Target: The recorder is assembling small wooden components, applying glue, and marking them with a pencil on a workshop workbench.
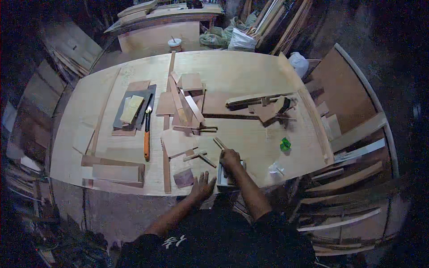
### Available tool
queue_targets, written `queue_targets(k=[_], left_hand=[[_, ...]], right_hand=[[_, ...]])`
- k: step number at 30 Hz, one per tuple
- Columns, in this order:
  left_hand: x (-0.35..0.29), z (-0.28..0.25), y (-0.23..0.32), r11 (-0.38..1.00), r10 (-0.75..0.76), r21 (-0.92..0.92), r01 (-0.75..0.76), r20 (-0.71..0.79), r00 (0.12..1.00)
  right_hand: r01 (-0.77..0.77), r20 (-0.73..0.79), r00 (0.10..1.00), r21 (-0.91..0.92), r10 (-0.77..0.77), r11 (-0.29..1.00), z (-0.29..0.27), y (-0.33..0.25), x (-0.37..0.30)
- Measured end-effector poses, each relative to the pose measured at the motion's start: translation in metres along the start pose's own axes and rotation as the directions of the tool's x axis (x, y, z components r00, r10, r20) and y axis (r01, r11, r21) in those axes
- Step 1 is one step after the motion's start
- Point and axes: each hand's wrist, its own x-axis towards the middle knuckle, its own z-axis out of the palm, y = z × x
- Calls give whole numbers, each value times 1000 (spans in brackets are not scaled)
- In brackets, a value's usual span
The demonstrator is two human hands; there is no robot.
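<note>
Across your worktable point(228, 67), at the left, lies an orange-handled tool point(147, 142). Next comes a dark square sheet point(183, 177), just beside your left hand point(203, 188), whose fingers spread wide and seem to hold nothing. Then a pale-rimmed tray point(219, 177) sits by the near edge, under your right hand point(230, 160), which grips thin wooden strips point(219, 143). A brushing forearm point(253, 194) could tip that tray off; a loose pinch might let the strips slip apart.

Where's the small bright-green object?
Head view, right side: the small bright-green object sits on the pale wooden tabletop, beyond the crumpled whitish scrap and right of the right hand.
</note>
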Motion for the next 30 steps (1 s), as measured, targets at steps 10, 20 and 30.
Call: queue_targets(k=[10,20,30], left_hand=[[2,-3,-3,999,-27,-15,28,59,998],[1,-17,1,998,-27,-58,36,146,989],[0,-1,-4,1000,-9,28,8,59,998]], right_hand=[[-48,-98,994,8,49,999,6,-5,-8],[-21,26,999,-60,23,998,7,-2,-3],[23,-12,1000,-29,-23,999,9,-2,-3]])
